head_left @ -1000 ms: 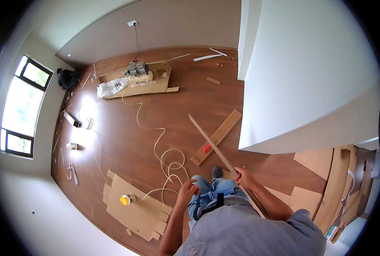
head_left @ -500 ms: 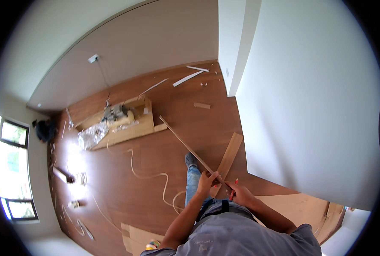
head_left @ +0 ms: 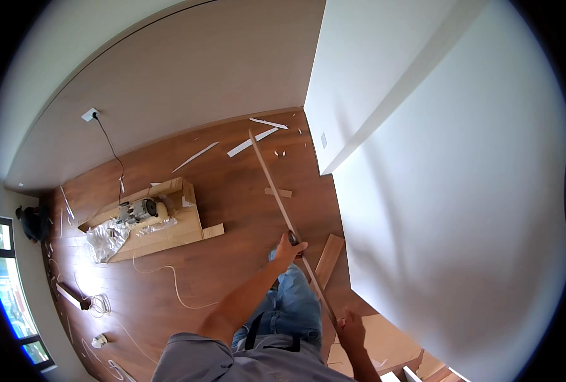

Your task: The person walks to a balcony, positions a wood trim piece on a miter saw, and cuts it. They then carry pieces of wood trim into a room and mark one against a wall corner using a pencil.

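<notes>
A long thin wooden strip slants across the view in front of me, its far end raised toward the back wall. My left hand is closed around its middle, above my bent leg. The strip's near end meets my right hand, whose fingers are curled at that end and slightly blurred. The red pencil seen in that hand earlier cannot be made out now. Beside the strip, a wider wooden plank lies on the floor near the white wall.
An air compressor sits in an open cardboard box at left, its hose trailing over the floor. White offcuts lie by the back wall. Cardboard lies at lower right. Another person crouches by the window.
My hands have moved apart along the strip, the right one down toward its near end. The strip stands steeper in view. My view has shifted, and I have stepped forward.
</notes>
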Motion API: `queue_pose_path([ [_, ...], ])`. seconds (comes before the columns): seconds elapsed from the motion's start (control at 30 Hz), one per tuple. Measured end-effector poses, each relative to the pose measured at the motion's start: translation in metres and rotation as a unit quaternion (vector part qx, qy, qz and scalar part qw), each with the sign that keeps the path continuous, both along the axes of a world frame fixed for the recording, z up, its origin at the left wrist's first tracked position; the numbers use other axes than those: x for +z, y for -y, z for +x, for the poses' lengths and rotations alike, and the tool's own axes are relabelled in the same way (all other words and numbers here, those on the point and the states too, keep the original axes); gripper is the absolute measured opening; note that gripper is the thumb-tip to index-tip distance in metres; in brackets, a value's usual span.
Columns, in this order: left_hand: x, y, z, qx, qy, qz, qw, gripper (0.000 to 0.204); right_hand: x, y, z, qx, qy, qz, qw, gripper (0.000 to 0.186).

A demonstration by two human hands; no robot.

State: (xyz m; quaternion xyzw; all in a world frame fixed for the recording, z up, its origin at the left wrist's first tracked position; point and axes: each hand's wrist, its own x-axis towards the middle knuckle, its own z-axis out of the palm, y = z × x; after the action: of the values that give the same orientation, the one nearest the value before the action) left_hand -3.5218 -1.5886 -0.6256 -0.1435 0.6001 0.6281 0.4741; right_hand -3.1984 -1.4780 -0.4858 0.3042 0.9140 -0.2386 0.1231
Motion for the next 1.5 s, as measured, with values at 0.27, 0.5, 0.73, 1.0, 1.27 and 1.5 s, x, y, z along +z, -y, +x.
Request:
queue_pose_path([
  [0.27, -0.112, -0.117, -0.165, -0.120, -0.041, -0.043, 0.991, 0.101, -0.142, -0.066, -0.104, -0.056, 0.159, -0.041, 0.985, 0.025],
  [0.5, -0.323, -0.242, -0.270, -0.225, -0.130, -0.053, 0.964, 0.101, -0.365, -0.137, -0.184, -0.110, 0.021, -0.018, 0.994, 0.020],
  [0.73, -0.583, -0.335, -0.344, -0.261, -0.262, -0.118, 0.922, 0.092, -0.656, -0.208, -0.258, -0.105, -0.009, 0.076, 0.991, 0.023],
  [1.0, -0.697, -0.373, -0.374, -0.246, -0.257, -0.107, 0.929, 0.081, -0.800, -0.233, -0.299, -0.142, -0.028, 0.100, 0.984, 0.022],
  [1.27, -0.716, -0.382, -0.381, -0.242, -0.328, -0.119, 0.905, 0.065, -0.846, -0.238, -0.304, -0.156, -0.028, 0.119, 0.980, 0.018],
  [1.5, -0.741, -0.397, -0.387, -0.197, -0.368, -0.111, 0.902, 0.066, -0.846, -0.247, -0.321, -0.174, 0.015, 0.130, 0.976, 0.024],
])
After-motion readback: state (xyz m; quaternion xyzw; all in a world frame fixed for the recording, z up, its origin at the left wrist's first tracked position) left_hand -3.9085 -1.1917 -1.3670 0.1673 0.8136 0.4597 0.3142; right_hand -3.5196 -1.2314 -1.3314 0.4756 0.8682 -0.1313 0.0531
